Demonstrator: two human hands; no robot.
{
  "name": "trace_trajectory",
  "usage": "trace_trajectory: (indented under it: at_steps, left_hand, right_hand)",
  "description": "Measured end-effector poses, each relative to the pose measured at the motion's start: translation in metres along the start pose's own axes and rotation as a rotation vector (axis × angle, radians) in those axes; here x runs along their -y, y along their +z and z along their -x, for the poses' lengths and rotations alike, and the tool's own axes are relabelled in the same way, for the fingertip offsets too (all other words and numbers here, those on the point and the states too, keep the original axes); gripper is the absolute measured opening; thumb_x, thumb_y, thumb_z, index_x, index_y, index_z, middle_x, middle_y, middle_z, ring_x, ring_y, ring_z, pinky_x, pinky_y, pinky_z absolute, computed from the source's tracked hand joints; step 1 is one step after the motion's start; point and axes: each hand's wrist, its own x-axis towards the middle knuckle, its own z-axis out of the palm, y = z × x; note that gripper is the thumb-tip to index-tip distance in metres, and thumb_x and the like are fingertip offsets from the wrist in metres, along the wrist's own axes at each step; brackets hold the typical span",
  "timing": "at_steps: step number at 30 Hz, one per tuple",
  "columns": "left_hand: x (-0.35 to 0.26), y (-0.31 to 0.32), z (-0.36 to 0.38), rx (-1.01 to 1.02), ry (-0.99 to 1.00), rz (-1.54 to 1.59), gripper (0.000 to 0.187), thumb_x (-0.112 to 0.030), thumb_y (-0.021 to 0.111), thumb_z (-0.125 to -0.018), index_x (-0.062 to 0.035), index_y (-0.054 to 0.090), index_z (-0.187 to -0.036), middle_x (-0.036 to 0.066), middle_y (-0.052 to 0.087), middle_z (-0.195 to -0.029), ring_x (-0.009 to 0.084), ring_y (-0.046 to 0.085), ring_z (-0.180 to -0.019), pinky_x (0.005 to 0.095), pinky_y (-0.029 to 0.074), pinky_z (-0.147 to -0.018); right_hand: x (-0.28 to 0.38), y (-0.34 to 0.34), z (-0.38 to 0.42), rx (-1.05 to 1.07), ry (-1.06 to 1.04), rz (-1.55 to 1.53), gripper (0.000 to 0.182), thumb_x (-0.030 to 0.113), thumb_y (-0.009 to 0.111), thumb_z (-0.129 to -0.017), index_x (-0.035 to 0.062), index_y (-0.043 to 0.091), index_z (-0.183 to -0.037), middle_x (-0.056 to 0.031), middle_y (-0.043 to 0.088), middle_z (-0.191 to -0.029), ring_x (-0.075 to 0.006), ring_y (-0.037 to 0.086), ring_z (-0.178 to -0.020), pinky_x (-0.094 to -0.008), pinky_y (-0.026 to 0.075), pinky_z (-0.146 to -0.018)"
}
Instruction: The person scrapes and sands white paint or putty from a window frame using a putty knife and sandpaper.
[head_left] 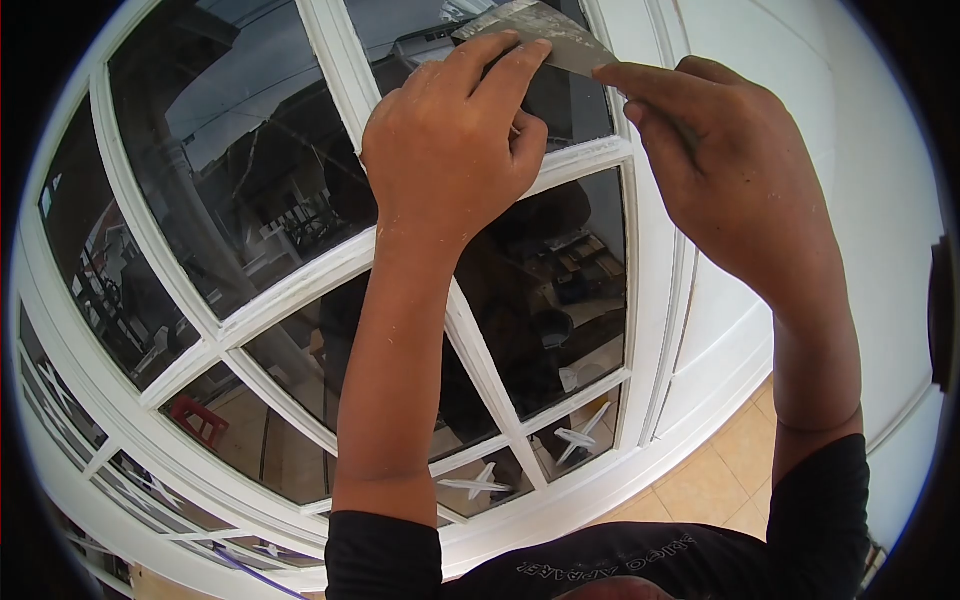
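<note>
At the top of the view a thin flat metal scraper blade (555,38), smeared with pale residue, lies against a dark glass pane (575,108) of the window. My left hand (455,140) presses its fingertips onto the blade's lower left edge, thumb bent below. From the right, my right hand (730,165) grips the blade's lower right corner between fingers and thumb. Just below both hands runs a white window bar (575,165) with a rough, chipped-looking edge. Pale specks dot the back of my left hand.
The white window frame (290,285) divides into several panes that mirror buildings and sky. White star-shaped ornaments (478,484) sit at the lower panes. A white wall (870,200) stands to the right, above a beige tiled floor (710,475). A purple cord (255,572) runs at lower left.
</note>
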Motion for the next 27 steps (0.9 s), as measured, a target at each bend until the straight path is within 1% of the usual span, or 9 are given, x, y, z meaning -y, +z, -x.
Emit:
trace_trajectory:
  at_steps: [3, 6, 9, 11, 16, 18, 21, 25, 27]
  left_hand:
    - [0.0, 0.001, 0.0, -0.027, 0.021, 0.003, 0.051, -0.007, 0.068, -0.071, -0.0206, 0.077, -0.119, -0.002, 0.076, -0.118, 0.0155, 0.072, -0.077, 0.0287, 0.058, -0.068]
    - [-0.001, -0.002, 0.0, -0.016, 0.008, -0.01, 0.048, -0.008, 0.069, -0.071, -0.0199, 0.078, -0.117, -0.003, 0.077, -0.116, 0.0151, 0.072, -0.077, 0.0288, 0.059, -0.068]
    - [0.002, 0.0, 0.001, -0.033, 0.052, -0.023, 0.047, -0.009, 0.069, -0.071, -0.0198, 0.079, -0.116, -0.003, 0.077, -0.115, 0.0149, 0.072, -0.076, 0.0285, 0.058, -0.069]
    - [0.003, 0.001, -0.001, -0.028, 0.053, -0.012, 0.042, -0.015, 0.074, -0.07, -0.0163, 0.079, -0.111, -0.001, 0.076, -0.117, 0.0178, 0.072, -0.077, 0.0304, 0.056, -0.061]
    - [0.0, -0.007, 0.003, 0.045, 0.022, -0.077, 0.045, -0.017, 0.074, -0.071, -0.0167, 0.078, -0.116, -0.001, 0.075, -0.123, 0.0181, 0.072, -0.078, 0.0315, 0.056, -0.062]
    - [-0.001, -0.009, 0.004, 0.053, 0.028, -0.071, 0.047, -0.018, 0.074, -0.071, -0.0167, 0.078, -0.118, 0.0, 0.075, -0.124, 0.0181, 0.072, -0.079, 0.0319, 0.056, -0.062]
    - [0.001, -0.009, 0.005, 0.063, 0.029, -0.072, 0.049, -0.018, 0.073, -0.071, -0.0166, 0.077, -0.12, 0.0, 0.075, -0.124, 0.0178, 0.072, -0.079, 0.0319, 0.057, -0.063]
    - [0.0, -0.008, 0.005, 0.051, 0.029, -0.046, 0.049, -0.018, 0.072, -0.072, -0.0157, 0.076, -0.121, 0.001, 0.075, -0.124, 0.0184, 0.072, -0.078, 0.0317, 0.056, -0.064]
    - [0.0, -0.009, 0.005, 0.063, 0.02, -0.05, 0.049, -0.018, 0.072, -0.072, -0.0154, 0.076, -0.12, 0.001, 0.075, -0.124, 0.0187, 0.072, -0.078, 0.0316, 0.056, -0.064]
  right_hand:
    - [0.007, 0.008, 0.0, -0.059, 0.004, -0.035, 0.026, 0.009, 0.061, -0.1, 0.0065, 0.076, -0.121, -0.0149, 0.07, -0.087, -0.0255, 0.065, -0.069, -0.0377, 0.052, -0.068]
    - [0.018, 0.006, 0.004, 0.025, 0.11, -0.033, 0.026, 0.009, 0.06, -0.1, 0.0066, 0.076, -0.121, -0.0158, 0.07, -0.085, -0.0262, 0.065, -0.069, -0.0384, 0.052, -0.069]
    - [0.019, 0.007, 0.004, -0.016, 0.097, -0.05, 0.027, 0.009, 0.06, -0.1, 0.0074, 0.076, -0.122, -0.0165, 0.07, -0.084, -0.0274, 0.065, -0.069, -0.0392, 0.053, -0.07]
    - [0.02, 0.01, 0.004, -0.041, 0.102, -0.068, 0.028, 0.009, 0.06, -0.1, 0.0077, 0.076, -0.122, -0.0164, 0.07, -0.083, -0.0278, 0.065, -0.069, -0.0395, 0.053, -0.071]
    - [0.026, 0.012, 0.01, -0.023, 0.172, -0.061, 0.028, 0.009, 0.059, -0.099, 0.0083, 0.076, -0.122, -0.0161, 0.069, -0.082, -0.029, 0.065, -0.07, -0.0402, 0.053, -0.072]
    - [0.029, 0.013, 0.006, -0.094, 0.157, -0.111, 0.029, 0.013, 0.058, -0.095, 0.0036, 0.077, -0.114, -0.0229, 0.072, -0.087, -0.0384, 0.071, -0.079, -0.0448, 0.058, -0.079]
    - [0.036, 0.011, 0.011, -0.04, 0.206, -0.084, 0.029, 0.012, 0.057, -0.095, 0.0031, 0.077, -0.114, -0.0237, 0.072, -0.087, -0.0394, 0.071, -0.078, -0.0451, 0.058, -0.079]
    - [0.035, 0.014, 0.009, -0.066, 0.205, -0.075, 0.029, 0.012, 0.057, -0.095, 0.0021, 0.077, -0.113, -0.0246, 0.072, -0.086, -0.0398, 0.071, -0.077, -0.0453, 0.058, -0.078]
    - [0.039, 0.012, 0.006, -0.038, 0.232, -0.078, 0.028, 0.01, 0.06, -0.098, 0.007, 0.076, -0.121, -0.019, 0.072, -0.089, -0.033, 0.069, -0.077, -0.0416, 0.056, -0.078]
